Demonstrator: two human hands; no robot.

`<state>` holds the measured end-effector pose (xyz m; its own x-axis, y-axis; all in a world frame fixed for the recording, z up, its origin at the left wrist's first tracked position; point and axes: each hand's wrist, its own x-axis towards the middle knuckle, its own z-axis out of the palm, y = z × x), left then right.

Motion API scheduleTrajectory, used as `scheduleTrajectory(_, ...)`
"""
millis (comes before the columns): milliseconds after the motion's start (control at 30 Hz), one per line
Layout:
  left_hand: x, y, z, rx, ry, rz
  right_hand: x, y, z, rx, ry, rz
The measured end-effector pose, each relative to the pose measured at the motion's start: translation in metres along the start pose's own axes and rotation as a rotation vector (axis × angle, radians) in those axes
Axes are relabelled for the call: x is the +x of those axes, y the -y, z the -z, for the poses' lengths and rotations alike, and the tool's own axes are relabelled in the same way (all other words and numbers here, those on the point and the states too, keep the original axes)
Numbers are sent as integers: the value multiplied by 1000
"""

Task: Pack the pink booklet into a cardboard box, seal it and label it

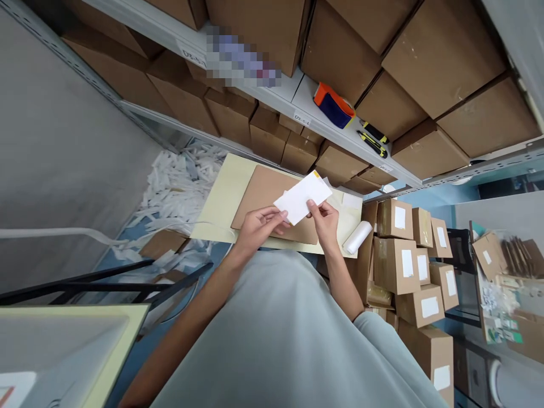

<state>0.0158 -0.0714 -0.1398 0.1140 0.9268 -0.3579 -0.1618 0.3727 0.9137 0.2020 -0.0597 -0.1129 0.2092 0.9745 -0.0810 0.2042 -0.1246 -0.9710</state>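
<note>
A white rectangular paper piece with a small orange mark at one corner is held up in front of me; it could be a card or a label. My left hand pinches its lower left corner between thumb and fingers. On its lower right edge, my right hand grips with the thumb on top and the fingers behind. Beneath both hands lies a flat brown cardboard piece on a pale yellow tabletop. A white roll rests to the right of my right hand.
Shelves packed with cardboard boxes stand ahead. A tape dispenser and yellow-black cutters lie on the shelf edge. Paper strips pile up at left. Labelled boxes are stacked at right, and a black frame stands at lower left.
</note>
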Motion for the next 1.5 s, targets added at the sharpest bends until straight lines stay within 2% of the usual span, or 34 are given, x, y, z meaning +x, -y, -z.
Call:
scheduleTrajectory(133,-17,-9,16,8,103,18,-16,9,-20,-12,-127,30)
scheduleTrajectory(400,-22,-17,34,29,145,3,-24,19,-41,-42,-214,43)
scheduleTrajectory(667,-17,-16,36,36,138,38,-22,23,-48,-112,-237,50)
scheduleTrajectory(967,-12,-28,37,7,178,5,-19,28,-57,20,-266,28)
scheduleTrajectory(1067,-8,-30,40,19,189,-25,-14,16,-60,58,-173,-70)
scheduleTrajectory(1133,-6,-31,42,46,186,-50,-12,9,-59,-25,-86,-163)
scheduleTrajectory(1167,-5,-30,44,58,177,-65,-13,6,-59,-96,-84,-180)
scheduleTrajectory(1267,-1,-28,49,79,145,-134,-22,11,-55,-248,-176,-62)
scheduleTrajectory(1300,1,-27,51,88,142,-162,-26,16,-54,-252,-163,5)
scheduleTrajectory(1367,4,-24,54,113,147,-210,-33,28,-54,-228,-34,102)
scheduleTrajectory(1433,7,-23,57,134,150,-248,-35,36,-56,-221,98,127)
scheduleTrajectory(1500,9,-24,59,149,145,-284,-33,40,-59,-236,142,111)
